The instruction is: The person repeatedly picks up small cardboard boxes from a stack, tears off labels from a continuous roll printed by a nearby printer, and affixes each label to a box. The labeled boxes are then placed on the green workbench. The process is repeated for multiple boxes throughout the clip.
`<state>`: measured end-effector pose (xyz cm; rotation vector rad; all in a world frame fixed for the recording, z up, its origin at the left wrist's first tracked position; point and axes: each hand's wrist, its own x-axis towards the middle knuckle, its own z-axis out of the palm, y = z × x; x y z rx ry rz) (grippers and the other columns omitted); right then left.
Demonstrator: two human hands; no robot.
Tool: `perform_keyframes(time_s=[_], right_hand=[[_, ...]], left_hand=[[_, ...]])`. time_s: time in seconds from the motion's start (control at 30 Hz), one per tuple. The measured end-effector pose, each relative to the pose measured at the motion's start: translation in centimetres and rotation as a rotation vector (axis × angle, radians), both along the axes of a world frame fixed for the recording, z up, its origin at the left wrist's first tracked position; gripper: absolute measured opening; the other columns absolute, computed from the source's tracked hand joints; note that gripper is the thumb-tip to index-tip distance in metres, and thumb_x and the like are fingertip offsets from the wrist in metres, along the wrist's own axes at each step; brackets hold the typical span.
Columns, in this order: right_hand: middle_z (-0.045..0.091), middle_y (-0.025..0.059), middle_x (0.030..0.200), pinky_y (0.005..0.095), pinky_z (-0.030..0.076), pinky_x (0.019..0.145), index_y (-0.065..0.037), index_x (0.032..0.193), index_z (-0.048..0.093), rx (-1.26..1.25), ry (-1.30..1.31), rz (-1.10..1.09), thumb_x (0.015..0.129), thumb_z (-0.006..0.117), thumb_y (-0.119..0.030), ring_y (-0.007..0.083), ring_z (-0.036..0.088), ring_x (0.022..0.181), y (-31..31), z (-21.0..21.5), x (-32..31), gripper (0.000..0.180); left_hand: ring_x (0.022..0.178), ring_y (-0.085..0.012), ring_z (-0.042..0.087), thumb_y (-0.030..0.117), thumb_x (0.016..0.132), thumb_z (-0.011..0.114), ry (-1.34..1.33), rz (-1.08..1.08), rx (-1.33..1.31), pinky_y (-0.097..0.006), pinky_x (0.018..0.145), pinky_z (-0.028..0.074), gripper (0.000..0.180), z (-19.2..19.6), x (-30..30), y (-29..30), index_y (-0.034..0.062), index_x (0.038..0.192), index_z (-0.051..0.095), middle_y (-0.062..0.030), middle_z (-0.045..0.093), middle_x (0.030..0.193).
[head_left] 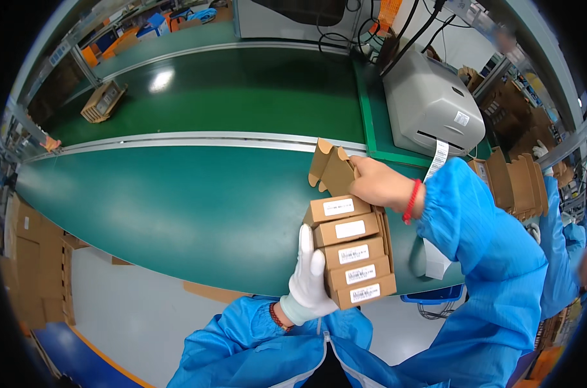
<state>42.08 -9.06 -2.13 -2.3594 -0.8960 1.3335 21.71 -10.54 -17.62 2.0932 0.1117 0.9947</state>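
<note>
Five small brown cardboard boxes with white labels point(354, 255) are lying in a row at the near edge of the green tabletop point(196, 200), the white-gloved left hand point(309, 279) bracing their left side with fingers slightly parted. At the far end the bare right hand point(376, 184) is pinching a tabbed brown cardboard flap point(337, 176) between its fingers — apparently working a carton's lid — and the next move is probably calling for steady left support while the flap is being guided; beyond, a grey label printer point(429, 103) is standing.
</note>
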Motion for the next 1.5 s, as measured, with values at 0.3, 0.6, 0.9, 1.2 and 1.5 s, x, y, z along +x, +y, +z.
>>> perform_keyframes(time_s=[0.3,0.6,0.9,1.2,1.5], right_hand=[[0.060,0.0091,0.109,0.0304,0.046,0.087,0.001,0.120,0.047,0.958,0.155,-0.275,0.079,0.059,0.001,0.0173,0.056,0.100,4.4,-1.5,4.8,0.043],[0.052,0.0118,0.123,0.0306,0.037,0.098,0.001,0.126,0.042,1.768,0.083,-1.183,0.077,0.044,0.011,0.0231,0.050,0.113,16.8,-19.7,10.4,0.050],[0.046,0.0218,0.124,0.0353,0.039,0.094,0.000,0.137,0.020,1.307,0.151,-1.393,0.076,0.054,0.000,0.0318,0.049,0.112,16.5,-18.5,15.2,0.069],[0.030,0.0179,0.135,0.0397,0.043,0.089,-0.009,0.139,0.024,1.100,0.247,-0.780,0.079,0.058,-0.008,0.0247,0.043,0.114,-1.0,-3.0,6.5,0.068],[0.054,0.0133,0.112,0.0335,0.044,0.090,-0.001,0.120,0.045,1.149,-1.165,-1.069,0.081,0.061,-0.003,0.0213,0.053,0.108,-26.7,-4.4,7.1,0.043]], left_hand=[[0.125,-0.0503,0.032,0.015,0.062,0.079,0.163,0.253,0.492,-0.048,0.101,0.034,0.094,4.8,3.6,13.5,0.0044,0.138,0.026,-0.0329,0.023,0.139],[0.123,-0.0327,0.040,0.031,0.081,0.058,0.483,0.523,0.121,-0.047,0.107,0.024,0.067,-3.3,10.9,22.8,0.0015,0.135,0.033,-0.0179,0.045,0.130],[0.118,-0.0315,0.042,0.035,0.085,0.051,0.423,0.417,0.509,-0.049,0.105,0.021,0.052,-3.3,14.1,23.7,-0.0006,0.123,0.047,-0.0176,0.050,0.125],[0.099,-0.0368,0.050,0.036,0.088,0.048,0.569,0.535,0.347,-0.045,0.094,0.035,0.037,-3.8,17.3,29.2,0.0021,0.100,0.059,-0.0188,0.059,0.101],[0.090,-0.0265,0.056,0.034,0.090,0.044,0.721,0.648,0.646,-0.041,0.093,0.034,0.034,-3.1,17.7,27.6,0.0068,0.083,0.062,-0.0101,0.062,0.085]])
